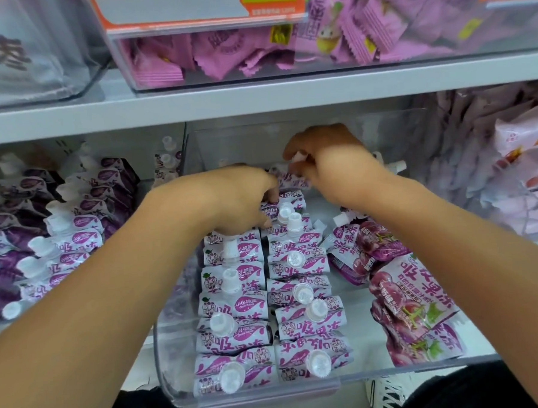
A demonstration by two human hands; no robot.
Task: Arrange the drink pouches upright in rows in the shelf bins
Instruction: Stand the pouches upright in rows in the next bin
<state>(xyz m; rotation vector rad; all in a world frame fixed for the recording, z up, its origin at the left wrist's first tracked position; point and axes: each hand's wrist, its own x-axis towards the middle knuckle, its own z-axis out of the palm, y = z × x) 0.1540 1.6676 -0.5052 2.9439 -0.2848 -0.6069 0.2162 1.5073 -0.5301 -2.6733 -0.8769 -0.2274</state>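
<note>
Head view puts both our hands deep in the clear bin [178, 392] on the lower shelf. Our right hand [327, 160] has its fingers curled round the white cap of a purple-and-white drink pouch [286, 179], pinching it at the back of the bin. Just left of that grip and touching the same cluster, our left hand [239, 199] is curled down over the rearmost pouches of the standing rows, fingertips pressed among them; whether it pinches one we cannot tell.

Toward us from both grips run two rows of upright pouches [233, 311], white screw caps up, purple leaf logos and large Chinese characters on the fronts; the small Latin script under the logo is too fine to read. Right of the rows, below our right forearm, loose grape pouches [414, 318] lie flat and tilted, printed with grapes and Chinese lettering.

Left of our left arm, a neighbouring bin [60, 233] holds more purple pouches leaning in rows. Above the grips, the upper shelf carries a bin of pink wrapped snacks [253, 51] behind an orange-edged price label [188, 5] showing "500g".
</note>
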